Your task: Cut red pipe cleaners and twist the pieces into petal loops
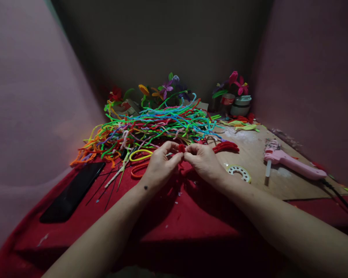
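A small piece of red pipe cleaner [181, 148] is pinched between the fingertips of both hands, above the red cloth. My left hand [164, 160] is closed on it from the left, and my right hand [203, 160] grips it from the right. The fingers cover most of the piece, so its full shape is hidden. Just left of my left hand lie scissors with a yellow handle loop [140, 155] and an orange one [139, 170], their blades mostly hidden. Bent red pipe cleaner pieces [226, 146] rest on the board beyond my right hand.
A large heap of coloured pipe cleaners [159, 123] spreads behind the hands. A black phone [72, 193] lies left. On the board [246, 146] at right are a pink glue gun [295, 164] and a tape roll [239, 173]. Pipe-cleaner flowers [166, 88] stand at the back.
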